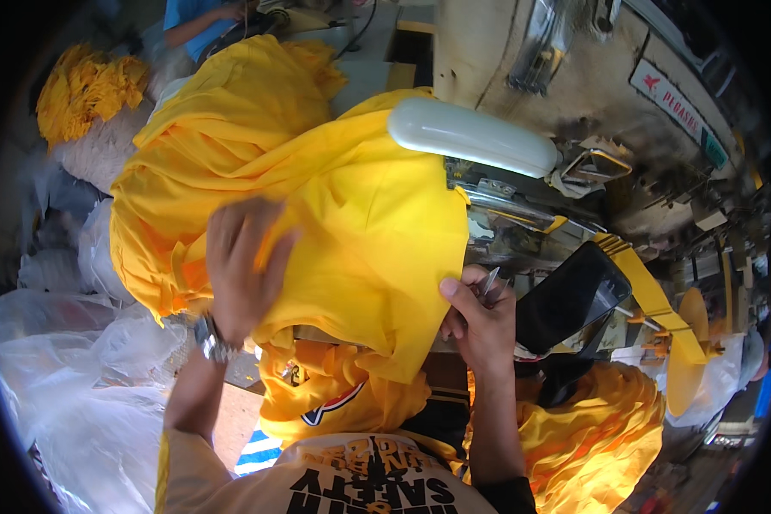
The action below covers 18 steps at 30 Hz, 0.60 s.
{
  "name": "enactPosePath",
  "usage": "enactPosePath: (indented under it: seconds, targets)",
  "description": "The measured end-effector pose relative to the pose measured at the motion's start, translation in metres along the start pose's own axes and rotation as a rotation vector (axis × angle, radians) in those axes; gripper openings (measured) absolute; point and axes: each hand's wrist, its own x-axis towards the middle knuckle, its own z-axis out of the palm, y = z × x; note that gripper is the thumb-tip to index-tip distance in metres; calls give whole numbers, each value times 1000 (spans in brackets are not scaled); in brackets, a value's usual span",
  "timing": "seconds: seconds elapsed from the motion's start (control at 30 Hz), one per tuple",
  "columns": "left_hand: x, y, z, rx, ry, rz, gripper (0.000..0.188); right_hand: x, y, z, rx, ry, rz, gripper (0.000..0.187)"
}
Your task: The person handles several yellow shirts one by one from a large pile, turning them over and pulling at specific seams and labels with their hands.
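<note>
A broad piece of yellow fabric point(368, 214) is spread before me, its right edge at the sewing machine point(522, 214). My left hand point(244, 265), a metal watch on its wrist, is over the fabric's left part. Motion blurs that hand, but its thumb stands apart from the fingers. On the right, my right hand point(484, 317) pinches the fabric's edge between thumb and fingers. A small pointed metal tool point(491, 281), which looks like thread snips, pokes out of the same hand. The fingers hide its handle.
Over the fabric juts a white tube-shaped lamp point(471, 137). A black phone point(574, 295) leans beside a yellow tape point(651, 291) fed over a rod. Yellow cloth point(574, 428) lies heaped at lower right, clear plastic bags point(94, 394) at left. A person in blue point(197, 26) sits beyond.
</note>
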Motion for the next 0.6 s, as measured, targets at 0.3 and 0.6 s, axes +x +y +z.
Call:
enactPosePath:
  seconds: [0.3, 0.6]
  targets:
    - [-105, 19, -4, -167, -56, -262, 33, -3, 8, 1, -101, 75, -62, 10]
    - [-9, 12, -30, -138, 153, -10, 22, -3, 13, -1, -129, 25, -43, 10]
